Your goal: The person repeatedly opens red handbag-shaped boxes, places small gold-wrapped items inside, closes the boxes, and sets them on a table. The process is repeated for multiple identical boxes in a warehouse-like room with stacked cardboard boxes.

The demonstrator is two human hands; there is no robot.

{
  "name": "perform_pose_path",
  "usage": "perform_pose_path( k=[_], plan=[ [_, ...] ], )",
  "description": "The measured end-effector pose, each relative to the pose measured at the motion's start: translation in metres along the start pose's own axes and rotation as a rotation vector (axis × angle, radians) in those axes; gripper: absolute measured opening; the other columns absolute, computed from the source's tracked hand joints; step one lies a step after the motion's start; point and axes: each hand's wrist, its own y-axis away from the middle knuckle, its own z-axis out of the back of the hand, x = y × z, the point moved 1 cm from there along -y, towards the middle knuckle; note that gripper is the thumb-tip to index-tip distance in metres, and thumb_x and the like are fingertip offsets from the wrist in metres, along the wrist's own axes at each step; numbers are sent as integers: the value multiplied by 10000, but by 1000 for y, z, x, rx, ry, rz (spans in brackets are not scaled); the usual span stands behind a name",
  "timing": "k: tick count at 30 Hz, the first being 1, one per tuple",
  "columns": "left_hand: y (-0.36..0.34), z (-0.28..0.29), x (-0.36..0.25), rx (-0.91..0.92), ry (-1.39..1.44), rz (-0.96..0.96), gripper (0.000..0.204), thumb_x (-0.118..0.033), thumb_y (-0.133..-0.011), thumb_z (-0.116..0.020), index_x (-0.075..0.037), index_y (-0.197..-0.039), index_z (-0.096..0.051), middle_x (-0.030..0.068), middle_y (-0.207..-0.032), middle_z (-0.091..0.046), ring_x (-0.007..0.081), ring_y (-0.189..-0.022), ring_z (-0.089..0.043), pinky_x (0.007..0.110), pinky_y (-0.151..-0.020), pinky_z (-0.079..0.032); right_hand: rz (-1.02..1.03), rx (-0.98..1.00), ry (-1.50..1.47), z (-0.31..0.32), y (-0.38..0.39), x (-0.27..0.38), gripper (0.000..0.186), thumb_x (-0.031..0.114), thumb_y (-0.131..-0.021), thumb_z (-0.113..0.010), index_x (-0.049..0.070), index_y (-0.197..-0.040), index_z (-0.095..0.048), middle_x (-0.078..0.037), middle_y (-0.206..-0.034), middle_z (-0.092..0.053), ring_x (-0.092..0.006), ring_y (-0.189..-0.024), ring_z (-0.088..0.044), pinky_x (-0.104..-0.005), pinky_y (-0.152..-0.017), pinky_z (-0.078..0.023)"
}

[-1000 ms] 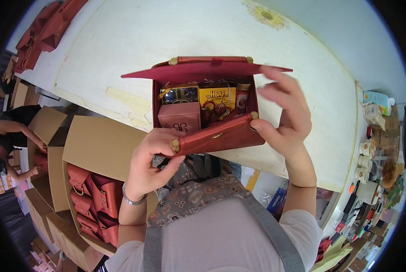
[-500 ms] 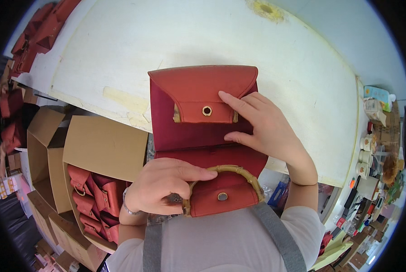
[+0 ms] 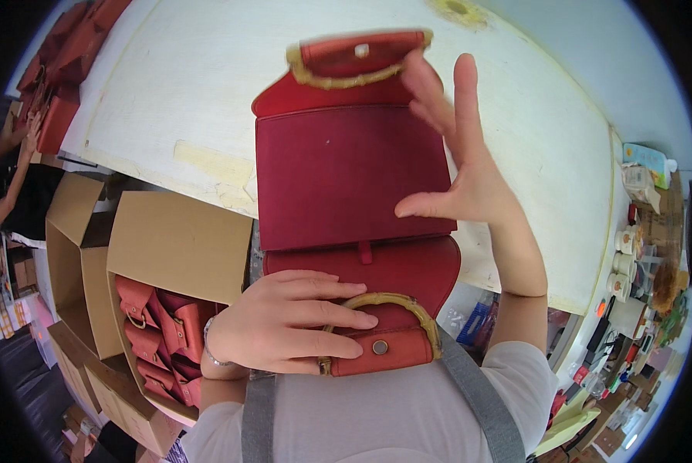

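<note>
A red handbag [image 3: 346, 177] lies opened out before me, its maroon middle panel facing up. Its far flap [image 3: 319, 96] is folded outward and carries a curved bamboo-like handle [image 3: 346, 81] and a tab with a metal fitting. The near flap [image 3: 427, 266] hangs toward my body, with a second such handle [image 3: 396, 299] and a snap tab [image 3: 396, 353]. My left hand [image 3: 288, 324] lies flat on this near flap, fingers stretched over the handle's left side. My right hand [image 3: 469, 177] is spread open beside the bag's right edge, its blurred fingertips by the far tab.
The bag rests partly on a white table [image 3: 184, 100]. At left stands a cardboard box [image 3: 180, 239] with several red bags [image 3: 160, 339] inside. More red bags [image 3: 76, 46] lie at the far left corner, near another person's hand [image 3: 31, 139]. Small goods line the right edge.
The far flap has swung outward, baring the maroon panel. My right hand has moved up and opened off the flap. My left fingers have spread out from a grip near the handle.
</note>
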Motion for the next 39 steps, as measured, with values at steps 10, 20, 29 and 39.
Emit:
perform_pose_path(
  k=[10, 20, 29, 39],
  plan=[
    [2, -1, 0, 84, 0, 25, 361, -327, -729, -693, -184, -1061, -689, 15, -1216, -632, 274, -1141, -583, 427, -927, -466, -57, 571, 526, -3, 17, 18, 556, 279, -677, -781, 218, -1213, -643, -102, -1341, -516, -349, -1274, -409, -456, -1108, -286],
    [0, -5, -3, 23, 65, -12, 276, -289, -716, -791, -149, -941, -713, 64, -1128, -675, 376, -1036, -616, 434, -828, -520, -63, 491, 544, -12, 30, 10, 354, 238, -788, -732, 135, -1122, -681, -121, -1258, -575, -352, -1237, -456, -452, -1088, -293],
    [-23, 2, -27, -390, 237, 135, 147, -38, -709, -744, -76, -852, -745, 78, -1073, -689, 373, -1161, -539, 395, -858, -519, -320, -239, -460, -15, 0, 3, 417, -2, -843, -676, 1, -1220, -498, -121, -1254, -528, -204, -1141, -559, -317, -911, -516],
    [-49, 31, 22, -499, -277, -34, 253, 126, -688, -614, -68, -803, -728, 79, -1088, -681, 386, -1186, -520, 450, -974, -476, 277, -282, 972, 3, -52, -38, 299, 71, -714, -723, 138, -1000, -664, -64, -1133, -549, -238, -1004, -564, -329, -768, -525]
  ],
)
